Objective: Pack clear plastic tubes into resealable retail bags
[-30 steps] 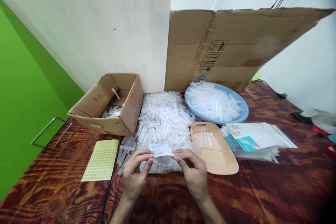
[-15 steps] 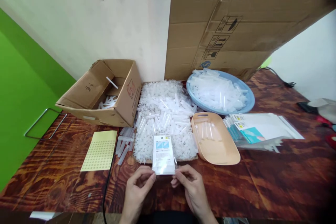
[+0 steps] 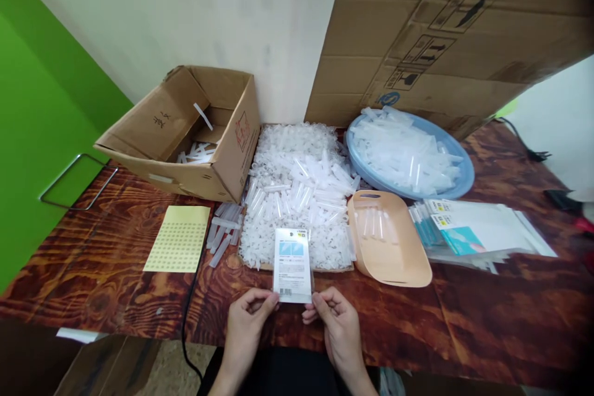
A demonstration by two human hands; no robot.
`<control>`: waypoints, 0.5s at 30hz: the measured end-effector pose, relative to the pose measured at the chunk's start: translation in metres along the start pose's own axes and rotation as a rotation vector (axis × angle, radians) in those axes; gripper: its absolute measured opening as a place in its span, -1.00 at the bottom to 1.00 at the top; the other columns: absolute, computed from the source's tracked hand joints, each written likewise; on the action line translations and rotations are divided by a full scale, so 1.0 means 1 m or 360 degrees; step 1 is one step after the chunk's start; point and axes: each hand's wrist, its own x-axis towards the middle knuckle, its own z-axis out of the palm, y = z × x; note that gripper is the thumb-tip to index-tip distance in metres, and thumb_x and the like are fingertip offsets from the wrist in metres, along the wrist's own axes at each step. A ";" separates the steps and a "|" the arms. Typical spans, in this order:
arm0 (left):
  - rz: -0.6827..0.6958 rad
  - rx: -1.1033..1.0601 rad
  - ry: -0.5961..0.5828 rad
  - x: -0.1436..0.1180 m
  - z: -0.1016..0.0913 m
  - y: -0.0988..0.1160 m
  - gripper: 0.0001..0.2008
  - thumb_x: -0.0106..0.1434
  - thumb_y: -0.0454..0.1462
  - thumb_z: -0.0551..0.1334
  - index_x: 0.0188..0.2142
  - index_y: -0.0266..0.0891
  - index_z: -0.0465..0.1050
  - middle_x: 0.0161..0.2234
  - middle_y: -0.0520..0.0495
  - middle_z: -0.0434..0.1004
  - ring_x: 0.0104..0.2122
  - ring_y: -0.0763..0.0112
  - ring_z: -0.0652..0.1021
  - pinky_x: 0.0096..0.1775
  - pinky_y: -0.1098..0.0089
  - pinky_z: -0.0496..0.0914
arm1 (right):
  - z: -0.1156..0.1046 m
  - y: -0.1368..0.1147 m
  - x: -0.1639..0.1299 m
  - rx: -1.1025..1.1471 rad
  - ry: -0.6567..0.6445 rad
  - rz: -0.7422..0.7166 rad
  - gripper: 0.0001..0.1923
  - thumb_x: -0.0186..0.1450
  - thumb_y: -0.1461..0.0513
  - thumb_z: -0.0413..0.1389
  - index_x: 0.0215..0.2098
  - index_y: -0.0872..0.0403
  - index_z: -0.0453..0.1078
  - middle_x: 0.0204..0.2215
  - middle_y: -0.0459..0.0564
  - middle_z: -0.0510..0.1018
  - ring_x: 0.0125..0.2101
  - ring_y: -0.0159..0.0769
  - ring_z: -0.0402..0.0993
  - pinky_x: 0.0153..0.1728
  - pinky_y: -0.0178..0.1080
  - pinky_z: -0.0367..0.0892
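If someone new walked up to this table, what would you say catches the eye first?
Most likely the big heap of clear plastic tubes at the table's middle, with more piled in the blue basin behind and to its right. Just in front of the heap, the left hand and right hand pinch the bottom edge of a small printed packet, held upright. An open cardboard box with a few tubes inside sits at the back left.

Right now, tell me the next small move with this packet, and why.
Probably part the packet's lower edge: both hands, left and right, pinch its bottom corners, it stands upright, and loose tubes lie just behind it.
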 end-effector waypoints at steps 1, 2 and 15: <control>-0.0013 -0.0019 0.0006 -0.001 0.001 0.000 -0.64 0.06 -0.02 0.46 -0.40 -0.31 0.62 -0.41 -0.13 0.68 -0.36 0.27 0.63 -0.23 0.43 0.48 | 0.000 0.000 0.000 -0.0027 0.0002 -0.0005 -0.72 0.25 0.10 0.34 -0.40 0.12 0.44 -0.50 -0.01 0.62 -0.57 -0.29 0.57 -0.48 -0.29 0.53; -0.0024 -0.0032 0.0011 -0.002 0.001 0.000 -0.64 0.05 -0.02 0.46 -0.40 -0.31 0.61 -0.40 -0.14 0.68 -0.35 0.26 0.63 -0.22 0.42 0.49 | 0.000 0.000 0.000 -0.0055 0.0007 -0.0010 -0.72 0.25 0.09 0.33 -0.40 0.12 0.44 -0.50 -0.01 0.62 -0.56 -0.28 0.57 -0.47 -0.28 0.53; 0.0030 0.0197 0.0065 0.000 0.010 -0.008 -0.65 0.24 0.00 0.30 -0.41 -0.26 0.47 -0.47 -0.10 0.63 -0.42 0.26 0.64 -0.33 0.42 0.47 | 0.015 -0.014 -0.001 -0.0448 0.0154 -0.0073 -0.63 0.25 -0.02 0.29 -0.44 0.09 0.39 -0.57 -0.04 0.57 -0.60 -0.27 0.54 -0.51 -0.28 0.49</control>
